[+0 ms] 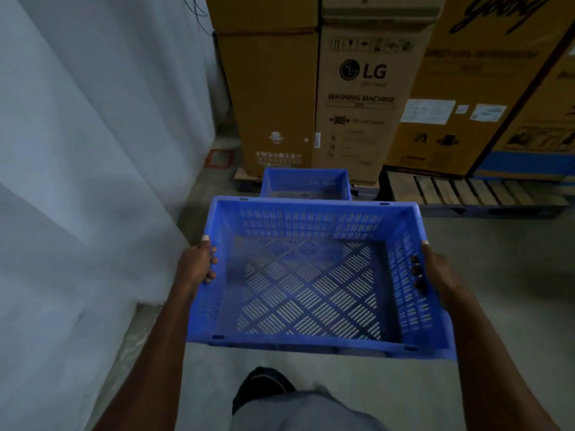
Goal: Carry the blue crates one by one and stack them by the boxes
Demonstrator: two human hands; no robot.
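I carry an empty blue slotted crate (311, 293) in front of me, above the floor. My left hand (199, 262) grips its left wall, thumb on the rim and fingers curled through the handle opening. My right hand (431, 269) grips the right wall the same way. Ahead, another blue crate (306, 183) sits on the floor right in front of the tall cardboard boxes (357, 98). The carried crate hides its near edge.
A white sheeted wall or curtain (93, 150) runs along the left. A wooden pallet (451, 191) under the right-hand boxes juts out onto the concrete floor. My shoe (264, 387) and trouser leg show below the crate.
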